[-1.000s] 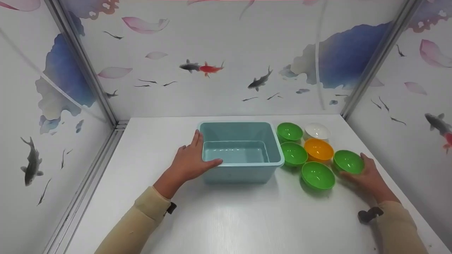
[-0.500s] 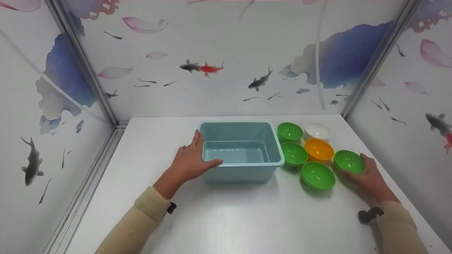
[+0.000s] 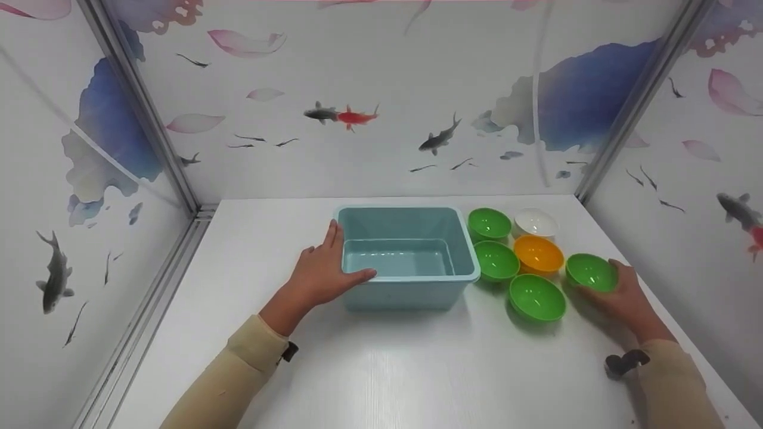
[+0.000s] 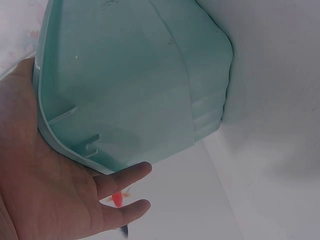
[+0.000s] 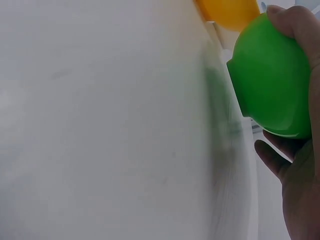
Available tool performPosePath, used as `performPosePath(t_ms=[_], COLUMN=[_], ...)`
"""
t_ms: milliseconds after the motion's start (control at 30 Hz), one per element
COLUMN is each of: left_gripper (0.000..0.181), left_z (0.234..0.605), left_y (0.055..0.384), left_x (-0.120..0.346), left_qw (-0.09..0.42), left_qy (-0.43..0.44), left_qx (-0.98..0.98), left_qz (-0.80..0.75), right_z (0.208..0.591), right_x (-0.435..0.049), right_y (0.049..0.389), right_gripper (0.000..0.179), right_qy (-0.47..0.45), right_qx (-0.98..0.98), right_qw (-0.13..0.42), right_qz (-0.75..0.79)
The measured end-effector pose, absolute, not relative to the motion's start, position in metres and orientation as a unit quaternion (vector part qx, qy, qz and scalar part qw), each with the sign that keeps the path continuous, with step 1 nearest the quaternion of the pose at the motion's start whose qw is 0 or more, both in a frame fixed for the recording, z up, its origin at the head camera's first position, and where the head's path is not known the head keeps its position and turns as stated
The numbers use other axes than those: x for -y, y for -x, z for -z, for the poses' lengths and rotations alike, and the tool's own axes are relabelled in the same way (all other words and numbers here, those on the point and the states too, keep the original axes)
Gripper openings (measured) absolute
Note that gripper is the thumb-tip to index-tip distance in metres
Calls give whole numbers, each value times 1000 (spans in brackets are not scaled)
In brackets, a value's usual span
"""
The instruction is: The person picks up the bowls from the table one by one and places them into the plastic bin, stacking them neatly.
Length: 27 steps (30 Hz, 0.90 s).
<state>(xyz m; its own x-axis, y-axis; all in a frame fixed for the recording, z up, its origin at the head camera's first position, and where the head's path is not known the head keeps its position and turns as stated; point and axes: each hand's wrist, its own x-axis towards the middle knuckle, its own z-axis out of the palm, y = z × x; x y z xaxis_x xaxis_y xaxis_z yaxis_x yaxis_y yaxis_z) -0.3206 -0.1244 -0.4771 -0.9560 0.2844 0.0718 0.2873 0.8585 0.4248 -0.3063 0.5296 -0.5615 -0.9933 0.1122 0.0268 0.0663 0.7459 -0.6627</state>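
A light blue-green plastic basin (image 3: 411, 295), rectangular with a wide rim, stands upright on the table. At its near left corner my left hand (image 3: 319, 274) lies against it, fingers straight along the left side and thumb along the front rim. The left wrist view has the basin's outer wall (image 4: 125, 90) with two straight fingers (image 4: 125, 180) beside it. On the right, my right hand (image 3: 623, 301) grips a green bowl (image 3: 591, 272) by its side, thumb near the rim. From the right wrist, this bowl (image 5: 275, 80) shows its base, with a shadow on the table beneath.
Several bowls crowd together between the basin and my right hand. Closest stand an orange bowl (image 3: 538, 254) and a green bowl (image 3: 537, 298). Behind are two more green bowls (image 3: 489, 223) and a white bowl (image 3: 535, 221). Printed wall panels (image 3: 381, 71) border the white table (image 3: 369, 369).
My right hand and the green bowl in it have shifted very slightly to the right. The left hand, basin and other bowls have stayed put.
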Motion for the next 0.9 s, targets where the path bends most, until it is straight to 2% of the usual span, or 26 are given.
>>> performPosePath(t_ms=[167,567,900], left_gripper=[135,131,134], left_z=[476,475,477], left_y=[320,319,320], left_x=[125,125,125], left_qw=[2,1,0], left_qy=[151,152,150], left_qx=[963,962,962], left_qz=[224,229,229], right_z=[554,525,502], right_x=[-525,-504,-476], right_y=[309,317,321], right_gripper=[117,129,121], right_qy=[41,52,24], right_qx=[928,917,908], right_qw=[53,27,39], right_qz=[-368,-394,-417])
